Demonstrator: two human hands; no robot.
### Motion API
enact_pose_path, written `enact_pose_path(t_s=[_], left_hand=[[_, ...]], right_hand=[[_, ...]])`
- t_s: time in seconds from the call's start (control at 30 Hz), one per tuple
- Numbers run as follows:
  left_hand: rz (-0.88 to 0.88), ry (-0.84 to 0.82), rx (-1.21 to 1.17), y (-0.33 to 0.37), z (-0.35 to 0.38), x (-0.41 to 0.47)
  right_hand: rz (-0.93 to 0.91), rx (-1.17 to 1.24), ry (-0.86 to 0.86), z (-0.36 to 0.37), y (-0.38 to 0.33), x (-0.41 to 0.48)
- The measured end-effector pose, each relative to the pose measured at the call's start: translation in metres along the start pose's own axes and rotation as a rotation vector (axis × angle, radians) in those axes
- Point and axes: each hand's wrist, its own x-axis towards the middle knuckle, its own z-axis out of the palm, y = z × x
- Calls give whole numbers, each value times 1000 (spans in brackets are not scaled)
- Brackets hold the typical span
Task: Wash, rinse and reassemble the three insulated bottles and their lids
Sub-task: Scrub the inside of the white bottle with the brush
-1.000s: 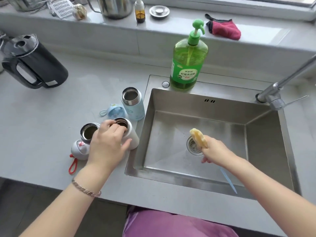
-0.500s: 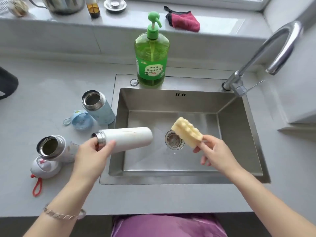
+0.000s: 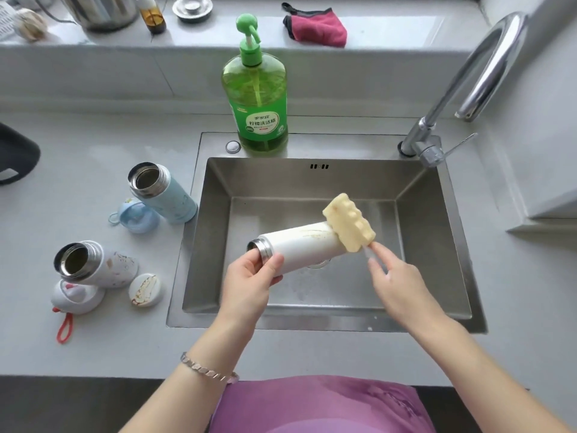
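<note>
**White bottle held over the sink, sponge at its far end**

The left hand [image 3: 249, 282] wraps thumb and fingers round the white bottle [image 3: 299, 245] just behind its steel mouth. It holds the bottle nearly level above the sink [image 3: 327, 323], over the drain. The open mouth points toward nine o'clock and the closed end toward two o'clock. A bracelet [image 3: 206, 368] circles that wrist.

The right hand [image 3: 396, 282] pinches the clear handle of the sponge brush [image 3: 349, 226] between thumb and fingertips. The yellow knobbed sponge head overlaps the bottle's closed end.

On the counter [image 3: 62, 151], at nine o'clock from the sink, the blue bottle [image 3: 162, 195] stands uncapped just beside the rim. The blue lid [image 3: 137, 215] sits at its foot.

Farther toward eight o'clock stands the patterned bottle [image 3: 93, 264], also uncapped. The white lid with a red strap [image 3: 78, 295] touches its lower side. A round lid with gold marks [image 3: 145, 290] lies just beside both.

At twelve o'clock, on the sink's back ledge, stands the green soap bottle [image 3: 254, 98] with its pump. The tap [image 3: 468, 73] rises at two o'clock and arches away from the basin. A red cloth [image 3: 315, 26] lies on the sill behind.
</note>
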Motion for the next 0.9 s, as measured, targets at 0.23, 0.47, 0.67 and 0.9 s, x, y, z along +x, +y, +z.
enact_pose_path(t_s=[0.23, 0.47, 0.67, 0.9], left_hand=[[121, 61, 58, 1, 4, 4], [142, -1, 53, 7, -2, 10], [144, -41, 71, 11, -2, 14], [204, -122, 194, 12, 1, 10]], right_hand=[[23, -27, 15, -3, -4, 13], [136, 313, -21, -3, -6, 17], [-8, 280, -116, 7, -23, 3], [-66, 223, -114, 13, -35, 6]])
